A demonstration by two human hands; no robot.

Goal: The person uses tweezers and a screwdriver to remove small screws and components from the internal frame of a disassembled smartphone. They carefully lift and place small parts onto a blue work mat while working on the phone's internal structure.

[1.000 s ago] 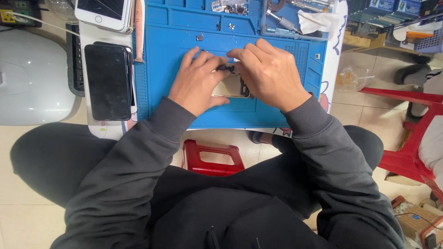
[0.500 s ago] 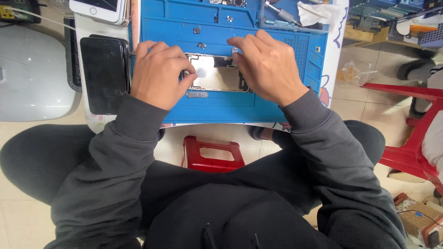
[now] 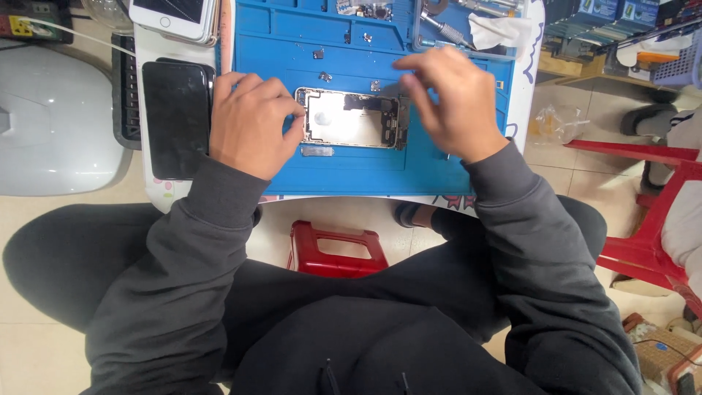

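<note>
On the blue mat (image 3: 453, 175), opened phone frame (image 3: 349, 118) lengthwise left-right, left hand (image 3: 252, 124) pinching its left end.

bright, even light | glare on opened phone (image 3: 349, 117) — right hand (image 3: 452, 102) motion-blurred

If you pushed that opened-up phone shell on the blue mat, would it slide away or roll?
The phone shell lies flat, so it probably would not roll. The blue mat looks rubbery, so it likely grips rather than slides. The shell looks thin and hollow, probably light, and the left hand steadies its edge.
</note>
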